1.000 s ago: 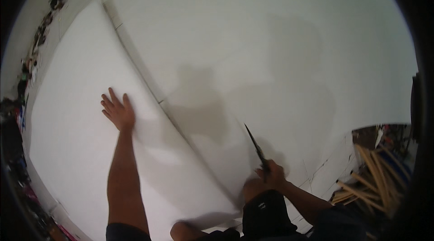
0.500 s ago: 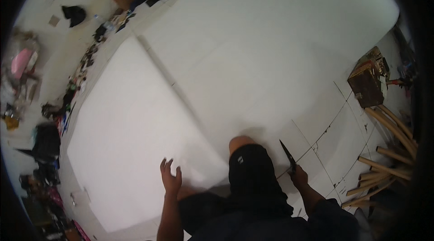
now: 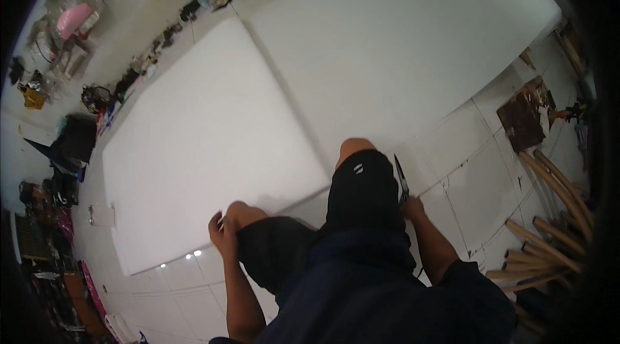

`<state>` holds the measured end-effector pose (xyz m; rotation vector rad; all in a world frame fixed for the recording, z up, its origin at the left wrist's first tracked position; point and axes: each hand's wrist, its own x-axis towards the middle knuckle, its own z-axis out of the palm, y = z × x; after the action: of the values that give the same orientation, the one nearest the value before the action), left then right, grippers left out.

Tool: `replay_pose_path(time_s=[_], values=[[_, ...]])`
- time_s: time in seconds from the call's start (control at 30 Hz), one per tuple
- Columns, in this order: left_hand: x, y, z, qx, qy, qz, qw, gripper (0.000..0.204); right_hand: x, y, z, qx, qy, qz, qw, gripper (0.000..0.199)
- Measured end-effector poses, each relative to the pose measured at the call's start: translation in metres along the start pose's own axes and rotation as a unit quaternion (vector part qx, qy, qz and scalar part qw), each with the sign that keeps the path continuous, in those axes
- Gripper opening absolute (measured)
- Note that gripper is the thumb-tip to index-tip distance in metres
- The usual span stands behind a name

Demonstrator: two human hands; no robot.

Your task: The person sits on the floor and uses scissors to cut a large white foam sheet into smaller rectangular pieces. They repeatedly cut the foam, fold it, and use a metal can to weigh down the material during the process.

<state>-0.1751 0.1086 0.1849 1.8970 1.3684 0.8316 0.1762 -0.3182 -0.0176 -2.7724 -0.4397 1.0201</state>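
Observation:
A thick white foam-like slab [image 3: 213,131] lies flat on the tiled floor in front of my knees. Beyond it, on the right, spreads a larger white sheet [image 3: 400,34] with a curved far edge. My left hand [image 3: 223,235] is beside my left knee, near the slab's front edge, with its fingers loosely bent, somewhat apart and nothing visible in them. In my right hand [image 3: 412,208], beside my right knee, is a tool with a long dark pointed blade [image 3: 400,175] directed away from me. My fingers cover its handle, so I cannot tell knife from scissors.
At the right stand a worn brown box [image 3: 524,118] and several brown tubes [image 3: 546,247]. Black bags [image 3: 74,141] and clutter line the left side. A pink item [image 3: 73,20] in clear plastic lies at the far left. A small clear container [image 3: 101,215] sits by the slab.
The view has shifted, and the slab's front edge now shows in front of my left knee. My left hand has drawn back from over the slab to beside that knee. My right hand still grips the bladed tool.

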Motion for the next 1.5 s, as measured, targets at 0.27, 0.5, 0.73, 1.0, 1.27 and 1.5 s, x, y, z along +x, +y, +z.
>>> replay_pose_path(time_s=[0.27, 0.5, 0.73, 1.0, 1.27, 1.5], values=[[0.010, 0.049, 0.108, 0.050, -0.258, 0.000, 0.965, 0.042, -0.035, -0.105, -0.212, 0.261, 0.339, -0.093, 0.899, 0.046], [0.008, 0.027, 0.227, 0.256, -0.379, 0.132, 0.879, 0.056, -0.052, -0.243, -0.227, 0.465, 0.213, -0.286, 0.811, 0.036], [-0.005, 0.022, 0.265, 0.311, -0.375, 0.148, 0.861, 0.059, -0.004, -0.250, -0.071, 0.389, 0.067, -0.084, 0.915, 0.022], [0.014, 0.024, 0.265, 0.270, -0.408, 0.110, 0.865, 0.052, -0.025, -0.257, 0.019, 0.270, 0.047, -0.121, 0.954, 0.051], [0.017, 0.029, 0.271, 0.254, -0.414, 0.019, 0.874, 0.059, -0.018, -0.269, 0.033, 0.387, 0.039, -0.048, 0.920, 0.051], [0.010, 0.050, 0.275, 0.258, -0.397, -0.063, 0.879, 0.064, -0.019, -0.272, 0.033, 0.461, 0.021, -0.113, 0.880, 0.039]])
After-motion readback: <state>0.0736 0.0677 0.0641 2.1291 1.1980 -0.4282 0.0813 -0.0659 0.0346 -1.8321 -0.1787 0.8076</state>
